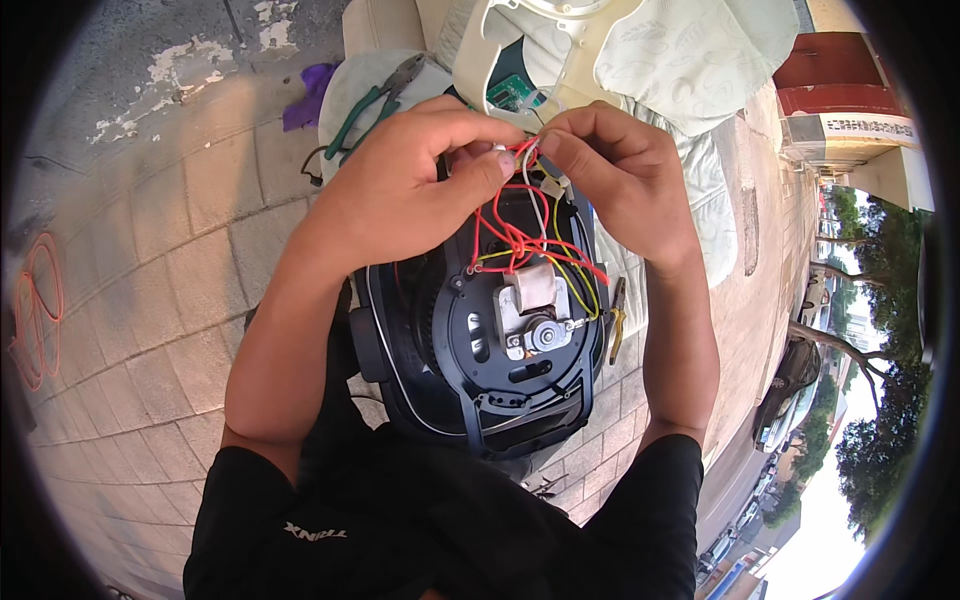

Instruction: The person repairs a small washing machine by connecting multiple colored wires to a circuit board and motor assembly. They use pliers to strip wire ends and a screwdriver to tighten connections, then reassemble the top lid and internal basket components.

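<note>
A black appliance body point(420, 400) lies open in front of me, with a small motor point(545, 333) on its round metal plate. Red, white and yellow wires point(520, 240) rise in a loose tangle from around the motor. At the top of this bundle my left hand point(410, 180) is closed, thumb against fingers, on the red wires and a small white piece. My right hand point(625, 180) pinches the wire ends close beside it; the exact strand is partly hidden by the fingers. Just beyond both hands is a green circuit board point(510, 93) within a cream plastic housing point(472, 65).
Green-handled pliers point(370, 108) and a purple cloth point(308, 98) lie at the far left. A yellow-handled tool point(617, 320) sits at the appliance's right side. Pale padded fabric point(690, 60) lies beyond. An orange cable point(40, 310) coils on the paving at left.
</note>
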### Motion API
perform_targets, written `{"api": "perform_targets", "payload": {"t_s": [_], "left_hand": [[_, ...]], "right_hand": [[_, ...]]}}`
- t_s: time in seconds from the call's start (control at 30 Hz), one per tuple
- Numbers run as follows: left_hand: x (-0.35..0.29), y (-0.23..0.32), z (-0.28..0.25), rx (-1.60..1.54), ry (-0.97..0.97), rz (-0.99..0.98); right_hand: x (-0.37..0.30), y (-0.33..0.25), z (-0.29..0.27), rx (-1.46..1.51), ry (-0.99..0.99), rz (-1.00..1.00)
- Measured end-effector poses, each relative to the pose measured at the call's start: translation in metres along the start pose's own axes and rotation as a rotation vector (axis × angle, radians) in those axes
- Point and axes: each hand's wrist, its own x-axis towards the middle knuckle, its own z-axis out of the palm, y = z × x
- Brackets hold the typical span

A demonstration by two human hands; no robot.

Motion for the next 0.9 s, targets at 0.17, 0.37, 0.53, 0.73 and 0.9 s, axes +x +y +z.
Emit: {"api": "perform_targets", "payload": {"t_s": [0.17, 0.37, 0.53, 0.73, 0.9], "left_hand": [[0.003, 0.001, 0.012, -0.113, 0.083, -0.051], [0.004, 0.001, 0.017, 0.034, 0.078, -0.094], [0.004, 0.002, 0.019, 0.045, 0.103, -0.142], [0.005, 0.004, 0.019, 0.019, 0.097, -0.164], [0.005, 0.001, 0.021, 0.076, 0.107, -0.126]], "right_hand": [[0.003, 0.0, -0.007, 0.005, -0.06, 0.018], [-0.005, -0.003, -0.003, -0.04, -0.046, 0.029], [-0.026, -0.009, 0.004, -0.019, 0.065, 0.133], [-0.034, -0.015, 0.012, -0.083, -0.009, 0.143], [-0.029, -0.022, 0.017, -0.04, -0.054, 0.231]]}}
